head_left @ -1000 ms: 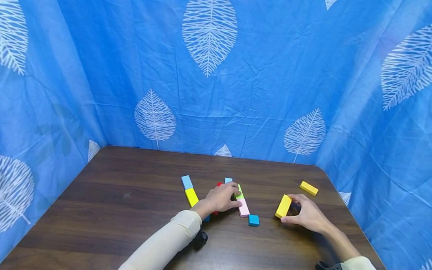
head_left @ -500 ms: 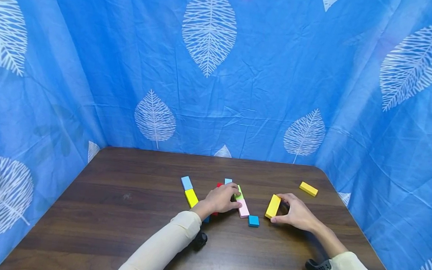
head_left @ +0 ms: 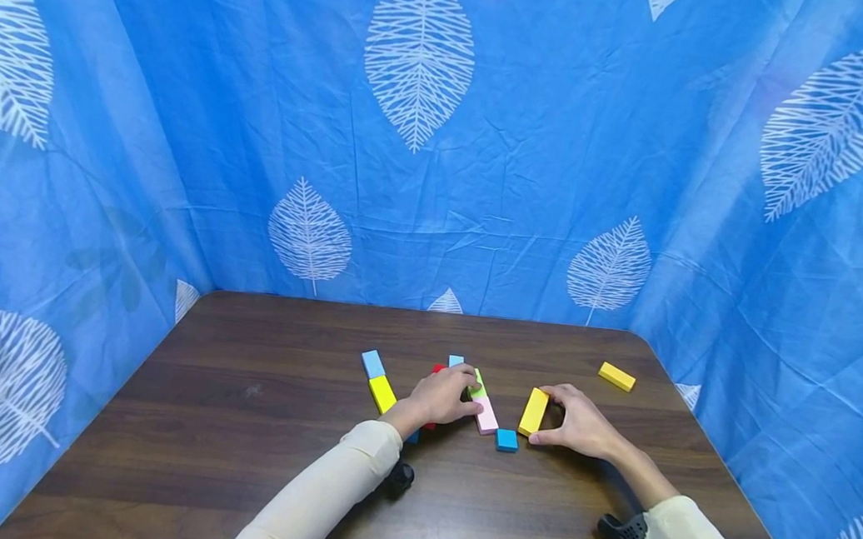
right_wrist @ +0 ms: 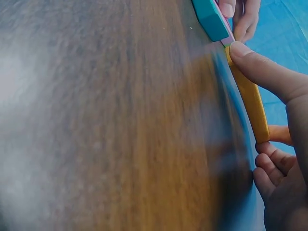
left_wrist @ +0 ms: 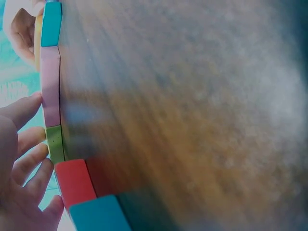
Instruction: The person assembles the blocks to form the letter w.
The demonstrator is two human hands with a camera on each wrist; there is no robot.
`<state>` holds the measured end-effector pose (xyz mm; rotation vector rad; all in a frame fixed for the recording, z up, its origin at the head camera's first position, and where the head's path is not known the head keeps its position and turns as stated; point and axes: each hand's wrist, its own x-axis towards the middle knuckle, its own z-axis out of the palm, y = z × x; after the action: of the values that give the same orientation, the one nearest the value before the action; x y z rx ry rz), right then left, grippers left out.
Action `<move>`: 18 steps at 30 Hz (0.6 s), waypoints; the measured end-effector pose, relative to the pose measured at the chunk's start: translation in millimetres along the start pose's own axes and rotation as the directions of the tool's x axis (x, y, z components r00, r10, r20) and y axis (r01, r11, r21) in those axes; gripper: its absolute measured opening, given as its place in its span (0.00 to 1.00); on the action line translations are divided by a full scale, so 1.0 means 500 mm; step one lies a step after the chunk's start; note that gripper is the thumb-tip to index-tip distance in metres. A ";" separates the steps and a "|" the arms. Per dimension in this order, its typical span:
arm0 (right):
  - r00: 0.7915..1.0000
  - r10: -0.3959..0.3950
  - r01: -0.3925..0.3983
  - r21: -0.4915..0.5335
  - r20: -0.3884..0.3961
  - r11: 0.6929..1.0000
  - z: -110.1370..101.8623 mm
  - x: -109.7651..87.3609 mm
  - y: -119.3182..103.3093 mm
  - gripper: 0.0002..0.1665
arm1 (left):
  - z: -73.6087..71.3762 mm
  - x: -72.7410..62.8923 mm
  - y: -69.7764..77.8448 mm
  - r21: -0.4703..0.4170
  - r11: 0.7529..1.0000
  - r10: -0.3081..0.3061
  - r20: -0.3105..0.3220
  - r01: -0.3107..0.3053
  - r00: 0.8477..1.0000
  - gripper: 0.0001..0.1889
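Note:
My right hand pinches a yellow-orange block by its two ends, thumb at the near end and fingers at the far end. The block stands close to the right of a small blue block. In the right wrist view the thumb lies on the upper end of the held block. My left hand rests at the slanted row, its thumb tip at the pink block and fingertips at the green block. It partly hides a red block and another blue block.
Left of my left hand lie a light blue block and a yellow block, end to end. Another light blue block shows beyond the fingers. A second yellow-orange block lies at the back right of the brown table.
My right hand has moved left with the yellow-orange block, bringing it close to the small blue block. The left hand has stayed in place at the row.

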<state>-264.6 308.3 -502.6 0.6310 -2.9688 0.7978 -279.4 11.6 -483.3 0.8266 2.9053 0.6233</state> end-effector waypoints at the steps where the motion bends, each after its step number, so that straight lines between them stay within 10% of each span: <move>1: 1.000 -0.002 0.002 -0.002 -0.001 1.000 0.000 0.001 -0.001 0.58 | 0.000 0.000 0.000 -0.001 1.000 -0.001 -0.001 0.001 1.000 0.23; 18: 1.000 -0.020 0.020 -0.021 0.004 1.000 0.016 0.007 -0.006 0.58 | 0.001 0.000 0.001 -0.008 1.000 -0.010 -0.005 0.010 1.000 0.23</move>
<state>-265.9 300.9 -508.1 0.6608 -2.9654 0.7633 -279.1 12.3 -483.3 0.8107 2.9074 0.6368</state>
